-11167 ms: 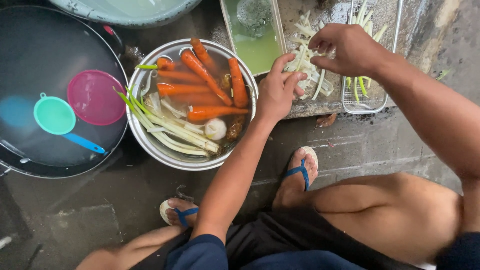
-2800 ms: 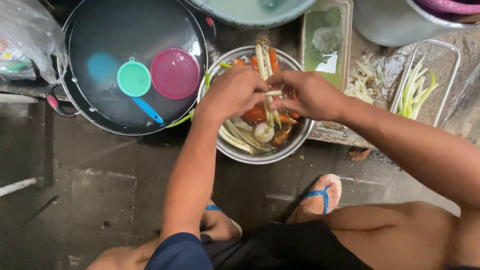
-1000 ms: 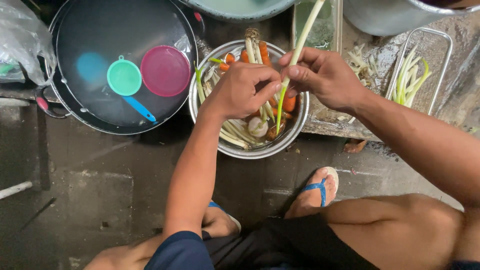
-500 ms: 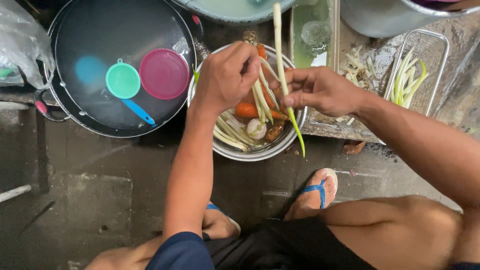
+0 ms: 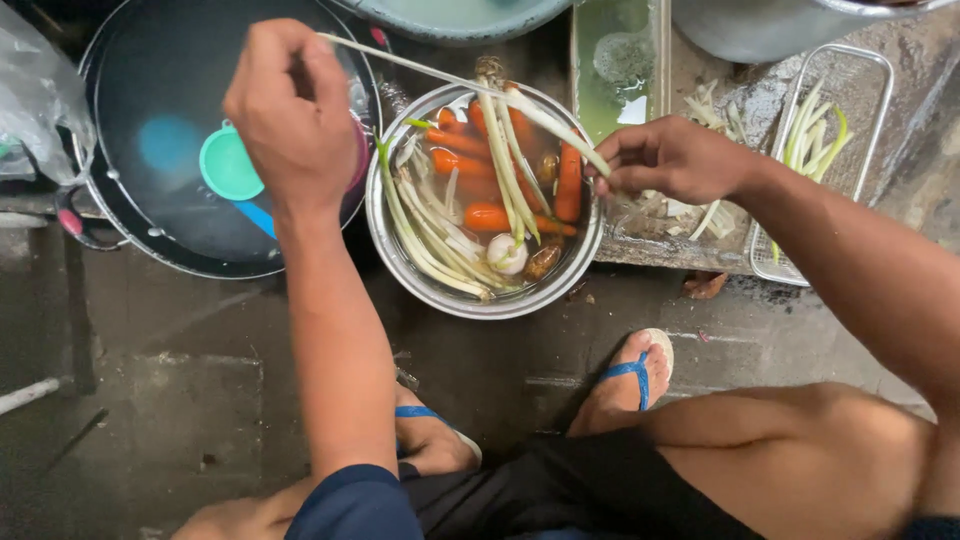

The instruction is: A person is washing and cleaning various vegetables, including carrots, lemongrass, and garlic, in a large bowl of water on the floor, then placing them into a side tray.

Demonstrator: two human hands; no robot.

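Stretching a pale stalk (image 5: 480, 90) over the bowl (image 5: 385, 235), left hand (image 5: 290, 110) and right hand (image 5: 670, 160) gripping its ends

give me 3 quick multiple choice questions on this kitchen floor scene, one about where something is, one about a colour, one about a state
1. Where do the carrots lie?
A. in the wire basket
B. in the metal bowl
C. on the floor

2. What colour is the small strainer in the black wok?
A. teal
B. yellow
C. white

3. How is the pale stalk held?
A. lying loose in the bowl
B. in one hand only
C. stretched between the left hand and right hand

Answers: 1 B, the orange carrots sit in water inside the bowl; 2 A, its cup is teal with a blue handle; 3 C, each hand grips one end above the bowl.
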